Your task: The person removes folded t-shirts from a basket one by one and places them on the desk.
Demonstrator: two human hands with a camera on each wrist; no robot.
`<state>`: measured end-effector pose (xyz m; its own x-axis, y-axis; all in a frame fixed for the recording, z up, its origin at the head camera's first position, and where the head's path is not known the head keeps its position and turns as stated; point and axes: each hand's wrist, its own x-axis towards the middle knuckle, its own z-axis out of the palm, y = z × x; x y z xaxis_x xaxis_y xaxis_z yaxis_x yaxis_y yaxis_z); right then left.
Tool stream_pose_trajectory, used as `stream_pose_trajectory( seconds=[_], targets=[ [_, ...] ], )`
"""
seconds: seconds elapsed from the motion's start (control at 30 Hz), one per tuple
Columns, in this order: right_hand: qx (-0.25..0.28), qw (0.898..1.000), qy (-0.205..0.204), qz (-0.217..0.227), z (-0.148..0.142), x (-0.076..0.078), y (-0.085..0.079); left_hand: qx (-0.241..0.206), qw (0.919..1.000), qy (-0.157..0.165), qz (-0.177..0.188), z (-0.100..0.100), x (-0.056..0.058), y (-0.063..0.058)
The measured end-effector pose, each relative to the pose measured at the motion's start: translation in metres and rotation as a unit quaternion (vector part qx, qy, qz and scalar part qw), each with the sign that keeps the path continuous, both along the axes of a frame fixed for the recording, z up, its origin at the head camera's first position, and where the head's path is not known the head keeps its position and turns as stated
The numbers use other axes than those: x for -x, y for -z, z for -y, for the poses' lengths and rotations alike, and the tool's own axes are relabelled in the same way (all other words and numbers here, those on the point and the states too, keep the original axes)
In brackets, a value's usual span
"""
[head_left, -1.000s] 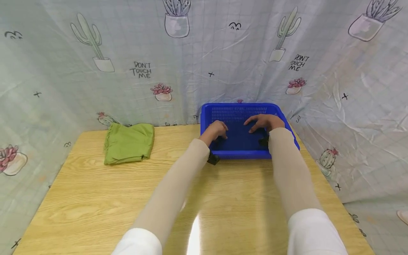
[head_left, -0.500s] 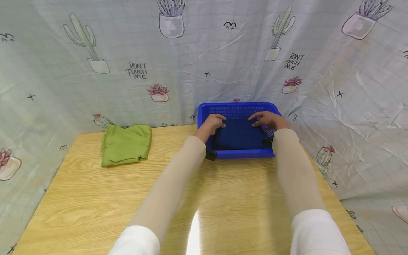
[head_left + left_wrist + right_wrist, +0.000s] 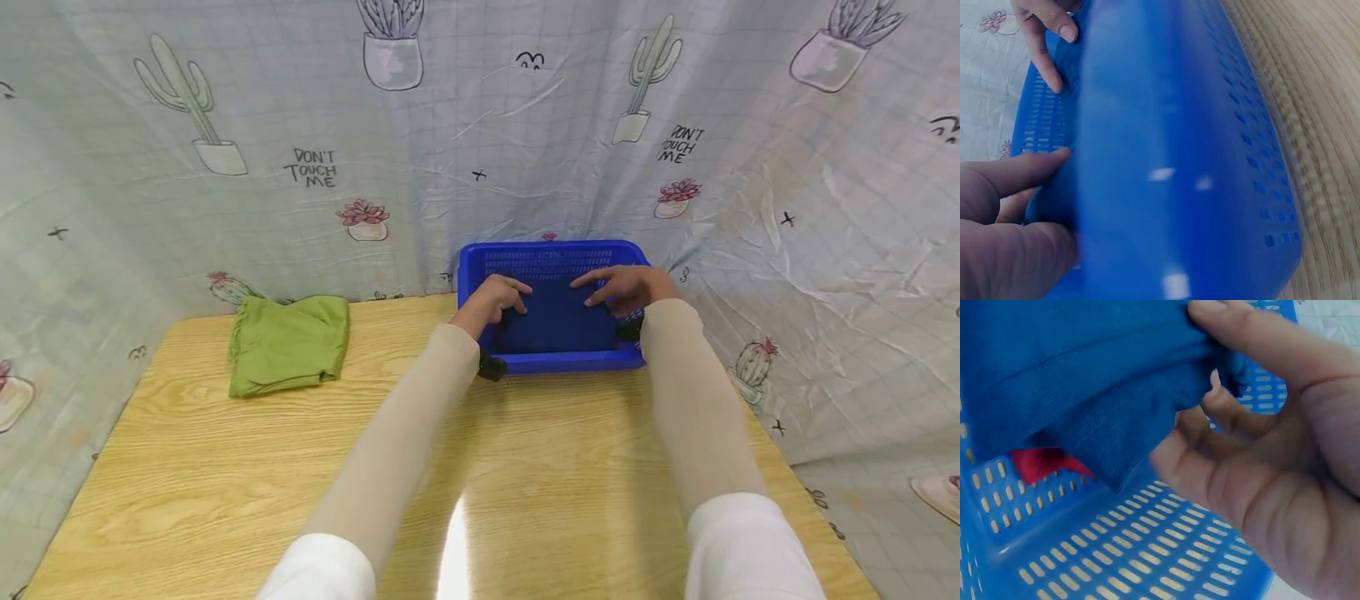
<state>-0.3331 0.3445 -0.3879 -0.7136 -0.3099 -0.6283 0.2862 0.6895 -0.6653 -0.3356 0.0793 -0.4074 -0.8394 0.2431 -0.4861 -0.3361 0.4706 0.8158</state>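
In the head view, a folded dark blue cloth (image 3: 555, 321) lies inside a blue plastic basket (image 3: 570, 362) at the back right of the table. My left hand (image 3: 497, 298) pinches the cloth's left edge between thumb and finger; the left wrist view shows this grip behind the basket's blurred rim. My right hand (image 3: 624, 287) holds the opposite edge, thumb and fingers around the folded layers (image 3: 1104, 400). Beneath the cloth, a bit of red fabric (image 3: 1041, 464) shows in the right wrist view. The slotted basket floor (image 3: 1147, 562) is partly visible there.
A folded green cloth (image 3: 288, 343) lies at the back left of the wooden table (image 3: 360, 467). Behind and along the sides hangs a curtain (image 3: 435, 108) printed with cacti, close to the basket's far rim.
Both hands took the dark blue cloth by its sides and shifted it slightly in the basket. The head view has turned a little to the right. The green cloth stays in place.
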Motion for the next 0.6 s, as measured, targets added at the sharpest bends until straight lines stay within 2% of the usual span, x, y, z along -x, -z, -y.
stream_pose_trajectory(
  seconds=[0.13, 0.27, 0.37, 0.47, 0.6],
  targets=[
    [0.039, 0.999, -0.008, -0.002, 0.003, 0.002, 0.000, -0.009, 0.9998, -0.007, 0.018, 0.003, 0.005, -0.001],
    [0.075, 0.997, 0.003, -0.011, 0.008, 0.004, 0.000, -0.044, 0.9977, -0.044, 0.025, 0.004, 0.009, -0.003],
    [0.093, 0.995, 0.028, -0.013, 0.011, 0.006, 0.001, -0.062, 0.9957, -0.069, 0.008, 0.005, 0.009, -0.005],
    [0.102, 0.994, 0.047, -0.012, 0.014, 0.006, 0.002, -0.065, 0.9949, -0.074, -0.019, 0.007, 0.008, -0.008],
    [0.109, 0.993, 0.040, -0.001, 0.017, 0.006, 0.002, -0.099, 0.9912, -0.081, -0.034, 0.010, 0.006, -0.011]
  ],
)
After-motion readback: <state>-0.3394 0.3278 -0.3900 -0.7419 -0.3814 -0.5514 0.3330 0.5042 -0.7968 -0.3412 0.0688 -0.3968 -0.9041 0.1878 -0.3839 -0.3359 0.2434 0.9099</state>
